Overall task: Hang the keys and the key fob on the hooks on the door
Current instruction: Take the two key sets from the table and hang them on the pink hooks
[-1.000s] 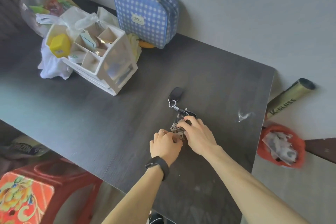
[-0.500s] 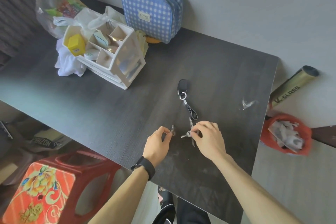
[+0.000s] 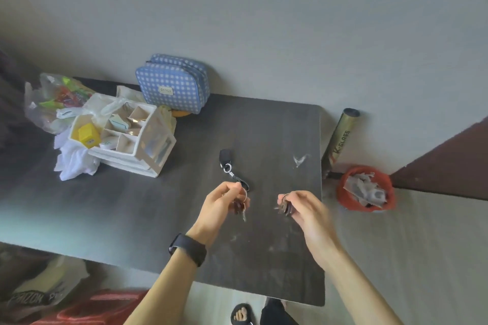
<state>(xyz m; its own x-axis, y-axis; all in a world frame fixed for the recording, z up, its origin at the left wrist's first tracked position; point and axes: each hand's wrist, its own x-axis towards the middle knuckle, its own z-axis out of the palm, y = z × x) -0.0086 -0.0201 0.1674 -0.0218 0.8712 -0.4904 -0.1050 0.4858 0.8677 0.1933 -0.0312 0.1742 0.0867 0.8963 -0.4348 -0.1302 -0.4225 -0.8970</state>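
hands are both lifted off the dark surface (image 3: 111, 208) now, where half a second ago they were low against it, pinching at keys that lay on the wood. the left hand (image 3: 220, 206) has its fingers (image 3: 232, 188) pressed together around a key ring, and a bunch of keys (image 3: 239, 207) dangles just below those fingers, clear of the surface. the right hand (image 3: 303, 206) has its fingers (image 3: 291, 196) curled and pinching a second bunch of keys (image 3: 284, 207), which hangs to the left of them, also in the air. the two hands are further apart than before, with bare surface showing between the two bunches. the key fob (image 3: 225, 155) has not been picked up: it lies flat on the surface beyond the left fingers, in much the same spot as earlier, with its black strap (image 3: 241, 182) trailing back to end just beside the left fingertips; whether the strap touches them cannot be told. a black wristband (image 3: 188, 248) sits on the left wrist. farther beyond the left fingers stand a white organiser (image 3: 137, 145) and a blue checked pouch (image 3: 173, 83) against the wall. the camera now looks from higher up than before, with more wall in view.
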